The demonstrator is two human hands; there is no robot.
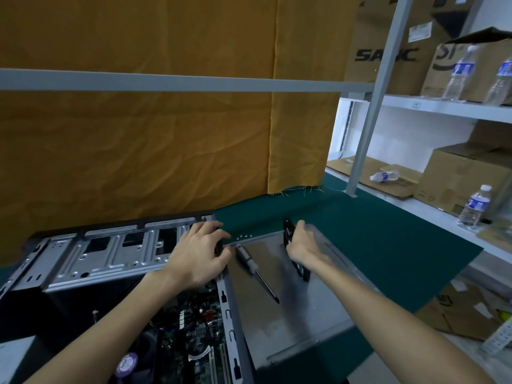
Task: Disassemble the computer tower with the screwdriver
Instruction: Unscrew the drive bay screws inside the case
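Computer tower (105, 261) on its side at near-left edge of green mat (388, 245), opened: grey drive cage, motherboard and cables exposed. Left hand (198, 253) curled over tower's far right corner, gripping it. Right hand (300, 242) clasps black bracket (289, 234) upright on detached grey side panel (299, 314). Screwdriver (256, 270), clear handle and dark shaft, lies loose on panel.

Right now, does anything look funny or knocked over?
Yes. One water bottle lies on its side on flattened cardboard at the back right, while the other bottles stand upright. Also, the screwdriver lies loose on the removed side panel, touched by neither hand.
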